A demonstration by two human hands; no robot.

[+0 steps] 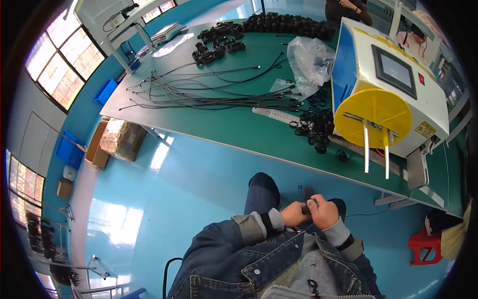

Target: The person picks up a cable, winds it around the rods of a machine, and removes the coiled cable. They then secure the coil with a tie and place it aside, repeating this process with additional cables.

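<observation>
Above my lap, my left hand [294, 215] and my right hand [324, 213] are close together, both closed. Between them is a dark, flat strip [309, 192], its upper end sticking up past my fingers; the rest is hidden in my grip. Beyond my hands, near the front edge of the green table [219, 132], lies a heap of small black loops [316, 127]. To its right stands a white and blue machine [423, 94] with a screen and a yellow disc [373, 112] bearing two metal prongs.
Long black cables [199, 102] lie spread across the table, with a clear plastic bag [311, 62] by their right ends. Coiled black cables [284, 25] are piled at the back. A red stool [424, 246] stands at right, cardboard boxes [122, 138] at left. Other people [343, 10] are beyond the table.
</observation>
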